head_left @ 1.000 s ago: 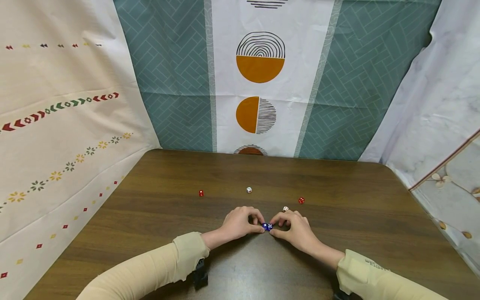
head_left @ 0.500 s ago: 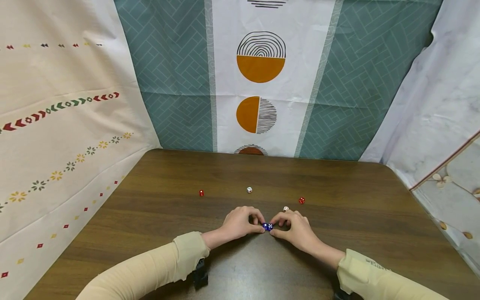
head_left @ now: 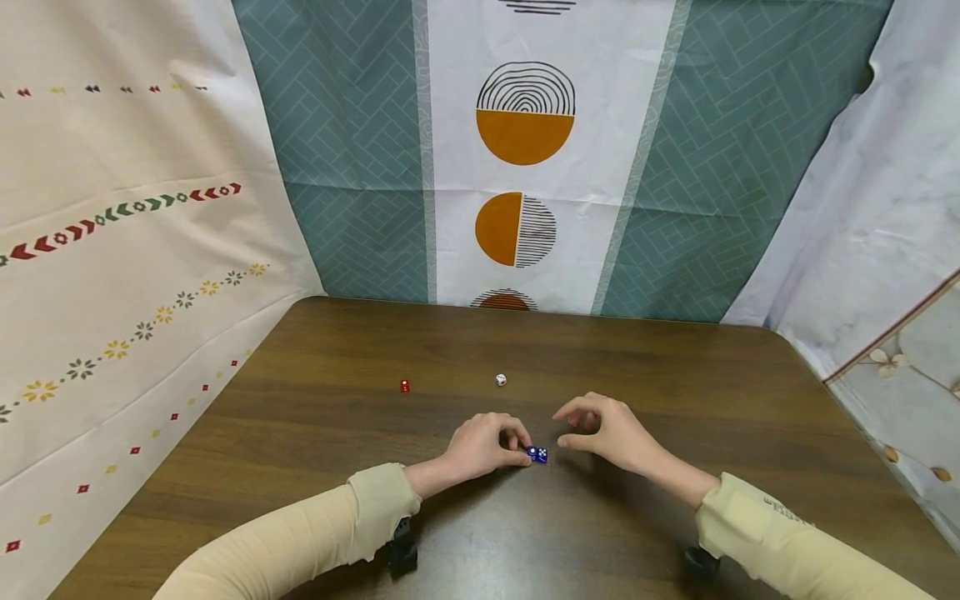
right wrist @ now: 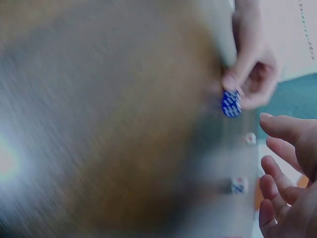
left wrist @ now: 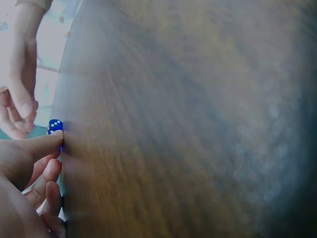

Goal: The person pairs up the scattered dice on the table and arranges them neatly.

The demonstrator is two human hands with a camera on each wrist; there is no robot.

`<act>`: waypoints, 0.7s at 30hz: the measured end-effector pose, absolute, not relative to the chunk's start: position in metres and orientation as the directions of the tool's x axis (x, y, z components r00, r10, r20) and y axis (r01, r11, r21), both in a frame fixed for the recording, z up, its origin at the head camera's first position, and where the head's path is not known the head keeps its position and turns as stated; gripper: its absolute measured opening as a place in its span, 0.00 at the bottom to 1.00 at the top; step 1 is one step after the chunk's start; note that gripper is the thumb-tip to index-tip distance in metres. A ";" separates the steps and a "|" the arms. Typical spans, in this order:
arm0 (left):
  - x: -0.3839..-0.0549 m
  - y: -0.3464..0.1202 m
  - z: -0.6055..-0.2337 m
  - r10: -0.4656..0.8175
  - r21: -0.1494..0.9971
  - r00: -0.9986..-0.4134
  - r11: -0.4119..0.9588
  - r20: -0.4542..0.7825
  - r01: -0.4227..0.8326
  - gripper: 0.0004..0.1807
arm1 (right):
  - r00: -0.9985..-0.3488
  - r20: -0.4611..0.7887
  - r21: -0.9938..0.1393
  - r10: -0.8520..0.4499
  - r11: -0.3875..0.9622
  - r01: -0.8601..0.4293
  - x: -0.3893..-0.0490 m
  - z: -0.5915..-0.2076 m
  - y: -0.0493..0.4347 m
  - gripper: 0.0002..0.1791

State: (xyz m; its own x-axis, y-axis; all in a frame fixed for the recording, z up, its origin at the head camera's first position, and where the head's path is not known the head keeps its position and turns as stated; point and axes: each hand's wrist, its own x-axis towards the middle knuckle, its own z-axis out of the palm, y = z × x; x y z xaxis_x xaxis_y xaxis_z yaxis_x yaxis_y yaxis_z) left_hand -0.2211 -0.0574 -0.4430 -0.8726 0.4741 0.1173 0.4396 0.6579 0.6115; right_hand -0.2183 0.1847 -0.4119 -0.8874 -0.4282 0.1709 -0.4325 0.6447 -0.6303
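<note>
Two blue dice with white pips sit side by side on the wooden table. My left hand [head_left: 480,446] pinches the left blue die [head_left: 532,451] between thumb and fingertips. The right blue die [head_left: 542,455] lies against it, with no finger of my right hand on it. Just to the right, my right hand [head_left: 611,433] hovers with thumb and fingers apart, holding nothing. In the right wrist view the pair of dice [right wrist: 231,103] is blurred at the left hand's fingertips, and a gap separates it from my right thumb [right wrist: 277,126].
A red die [head_left: 405,386] and a white die [head_left: 501,380] lie farther back on the table [head_left: 360,342]. Another white die [right wrist: 239,185] shows near my right hand in the right wrist view. A second red die is mostly hidden behind that hand in the head view.
My right hand has let go of the right blue die and moved right and away from me, now covering the nearer white die. My left hand stays on its die.
</note>
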 end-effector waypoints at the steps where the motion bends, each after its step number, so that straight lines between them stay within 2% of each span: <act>1: -0.221 -0.057 -0.443 0.473 0.611 -0.873 0.659 0.116 0.438 0.08 | -0.891 0.176 -0.632 -0.418 0.646 -0.428 -0.221 -0.410 0.187 0.16; 8: -0.221 -0.057 -0.443 0.465 0.607 -0.878 0.667 0.112 0.431 0.08 | -0.912 0.214 -0.625 -0.350 0.668 -0.403 -0.234 -0.405 0.200 0.17; 21: -0.220 -0.057 -0.442 0.461 0.606 -0.881 0.671 0.109 0.426 0.08 | -0.929 0.227 -0.603 -0.293 0.707 -0.371 -0.238 -0.419 0.203 0.17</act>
State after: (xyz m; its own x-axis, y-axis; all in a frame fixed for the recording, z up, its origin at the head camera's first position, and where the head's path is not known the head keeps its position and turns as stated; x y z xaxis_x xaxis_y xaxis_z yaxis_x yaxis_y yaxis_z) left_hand -0.2201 -0.0570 -0.4416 -0.8808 0.4607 0.1091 0.4262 0.6715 0.6062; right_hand -0.2384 0.2034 -0.4193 -0.9286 -0.2935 0.2273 -0.3708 0.7067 -0.6026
